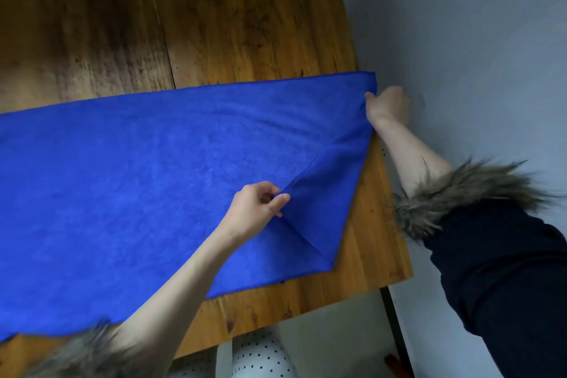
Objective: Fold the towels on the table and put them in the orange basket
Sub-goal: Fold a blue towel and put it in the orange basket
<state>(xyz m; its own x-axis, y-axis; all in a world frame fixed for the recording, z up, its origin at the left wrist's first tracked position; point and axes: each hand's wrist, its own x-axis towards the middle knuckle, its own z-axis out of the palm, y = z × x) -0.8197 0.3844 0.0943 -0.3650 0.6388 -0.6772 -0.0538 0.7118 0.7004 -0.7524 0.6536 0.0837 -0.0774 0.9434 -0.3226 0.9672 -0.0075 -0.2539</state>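
Towel [138,169]: left hand [254,209], right hand [388,104] pinch corners.

Single head-mounted, wide-angle view, looking forward and steeply down from the person's own standpoint at the near edge of a brown, knotty wooden-plank table [245,15]. The tabletop fills the upper and central field, its edges bowed by lens distortion and its right end tilted against a pale grey wall [475,24]. The camera sits close: both forearms enter from the lower edge, the left hand [254,209] near centre, the right hand [388,104] at the table's far right corner. A spread royal-blue terry towel [122,178] runs off the left border. No second view is supplied.
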